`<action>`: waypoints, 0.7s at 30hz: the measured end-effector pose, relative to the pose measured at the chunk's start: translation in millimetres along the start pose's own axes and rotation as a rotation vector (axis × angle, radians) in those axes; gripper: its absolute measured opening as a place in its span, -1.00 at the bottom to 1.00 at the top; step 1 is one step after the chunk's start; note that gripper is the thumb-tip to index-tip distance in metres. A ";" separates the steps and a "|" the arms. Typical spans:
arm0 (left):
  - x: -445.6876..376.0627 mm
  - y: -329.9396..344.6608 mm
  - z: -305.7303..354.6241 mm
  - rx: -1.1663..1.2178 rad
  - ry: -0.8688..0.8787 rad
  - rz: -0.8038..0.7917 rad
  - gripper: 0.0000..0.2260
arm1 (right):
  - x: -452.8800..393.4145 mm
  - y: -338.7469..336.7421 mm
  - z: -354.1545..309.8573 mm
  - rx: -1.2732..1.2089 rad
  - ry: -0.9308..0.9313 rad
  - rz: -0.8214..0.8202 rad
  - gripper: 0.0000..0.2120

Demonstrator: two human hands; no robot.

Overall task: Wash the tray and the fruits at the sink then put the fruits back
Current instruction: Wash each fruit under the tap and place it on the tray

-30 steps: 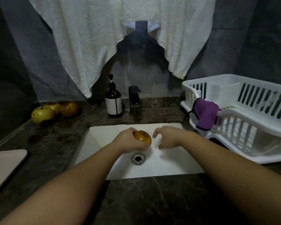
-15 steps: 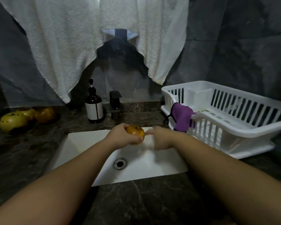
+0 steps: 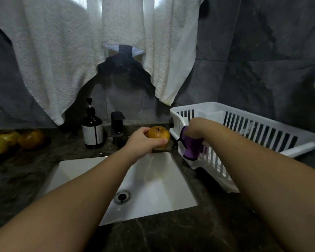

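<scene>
A: What is the left hand [image 3: 144, 140] doing?

B: Its fingers and thumb are curled round an orange-brown fruit [image 3: 158, 136], lifted above the far right corner of the white sink [image 3: 153, 180]. The thumb lies across the fruit's near side.

A: And the right hand [image 3: 195, 127]?

B: It is just to the right of the left hand and the fruit, at the near end of the white dish rack [image 3: 244, 135]. It is on a purple cloth [image 3: 192, 146] that hangs over the rack's rim. The fingers are turned away from the camera, so I cannot tell whether they grip the cloth or merely touch it.

A: Where are the other fruits?

B: Well to the left of the left hand, on the dark marbled table [image 3: 171, 237]: two yellow fruits [image 3: 0, 142] and an orange fruit [image 3: 31, 140], bunched together at the picture's edge.

A: Anything between them and the left hand?

B: A brown pump bottle [image 3: 93, 130] with a pale label stands upright on the table, and just beside it, closer to the hand, a dark tap [image 3: 117, 127] behind the sink.

A: And below the hands?

B: The sink basin, with its round metal drain [image 3: 122, 196] under the left forearm.

A: Above them?

B: A white towel [image 3: 80, 51] hangs over the dark wall, its lower edge ending above the bottle and the rack.
</scene>
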State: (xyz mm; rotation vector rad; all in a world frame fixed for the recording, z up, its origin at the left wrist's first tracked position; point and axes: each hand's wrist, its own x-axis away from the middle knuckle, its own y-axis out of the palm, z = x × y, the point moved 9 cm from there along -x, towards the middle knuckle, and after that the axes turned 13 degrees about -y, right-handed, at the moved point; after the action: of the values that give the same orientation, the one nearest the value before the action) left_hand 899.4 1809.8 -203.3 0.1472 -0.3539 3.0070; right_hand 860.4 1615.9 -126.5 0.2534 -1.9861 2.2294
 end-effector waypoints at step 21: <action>23.3 -38.6 -63.1 0.463 -0.367 -0.137 -0.64 | -29.0 53.0 -94.3 -1.488 -0.292 0.569 -0.95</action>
State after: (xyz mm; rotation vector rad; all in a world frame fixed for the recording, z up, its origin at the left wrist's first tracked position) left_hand 875.7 1864.2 -253.2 0.7321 0.3211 2.8569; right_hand 874.3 1703.6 -194.8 -0.2171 -3.4631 0.2806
